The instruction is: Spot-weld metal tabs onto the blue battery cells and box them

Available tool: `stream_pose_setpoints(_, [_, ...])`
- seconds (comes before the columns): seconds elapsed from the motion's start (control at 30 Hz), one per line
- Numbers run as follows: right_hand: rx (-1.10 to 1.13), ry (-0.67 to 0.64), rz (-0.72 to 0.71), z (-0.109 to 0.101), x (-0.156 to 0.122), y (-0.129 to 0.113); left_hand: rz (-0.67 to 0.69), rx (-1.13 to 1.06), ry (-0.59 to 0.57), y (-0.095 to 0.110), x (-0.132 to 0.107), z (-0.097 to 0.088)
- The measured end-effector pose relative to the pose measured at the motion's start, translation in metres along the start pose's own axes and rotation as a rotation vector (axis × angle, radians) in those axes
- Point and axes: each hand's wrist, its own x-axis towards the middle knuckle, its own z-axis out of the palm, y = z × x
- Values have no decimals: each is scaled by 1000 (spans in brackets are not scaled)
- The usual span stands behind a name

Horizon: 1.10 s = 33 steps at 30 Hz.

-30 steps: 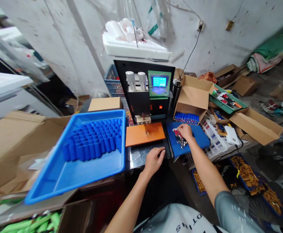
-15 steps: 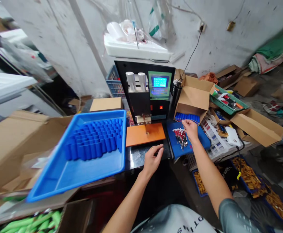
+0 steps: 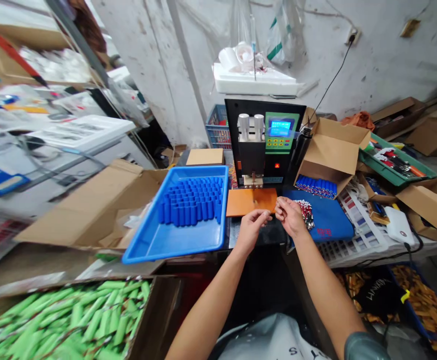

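My left hand and my right hand are close together just in front of the orange board. The fingers of both are pinched, and whatever they hold is too small to make out. Behind the board stands a black spot welding machine with a lit blue screen and two silver cylinders. A pile of small red, black and white wire leads lies beside my right hand on a blue pad. To the left, a blue tray holds many upright blue cylindrical cells.
A cardboard box with blue cells lying in it stands right of the machine. Further right are a green tray of tools and a white device. Green wrapped cells fill a box at lower left. Styrofoam sits above the machine.
My right hand has moved left from the wire leads toward the board. My left hand has closed its fingers and now meets it there. The view has turned to the left.
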Motion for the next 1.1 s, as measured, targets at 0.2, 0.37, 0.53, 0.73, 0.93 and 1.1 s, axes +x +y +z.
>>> stream_pose_setpoints(0.2, [-24,6,18,11,-1,13,54,45,72,1,-7,-6])
stream_pose_setpoints(0.37, [-209,-130,34,8,-3,27,107,134,55,9,-10,-21])
stream_pose_setpoints(0.53, [-383,-253,18,10,-5,31,152,269,-20,13,-14,-34])
stream_pose_setpoints(0.73, [-448,-261,18,12,-7,33,187,440,21,23,-26,-52])
stream_pose_setpoints(0.93, [-281,-91,16,4,-4,44,39,776,406,24,-7,-120])
stream_pose_setpoints(1.1, [-241,-84,48,-2,-5,54,-94,820,310,7,15,-141])
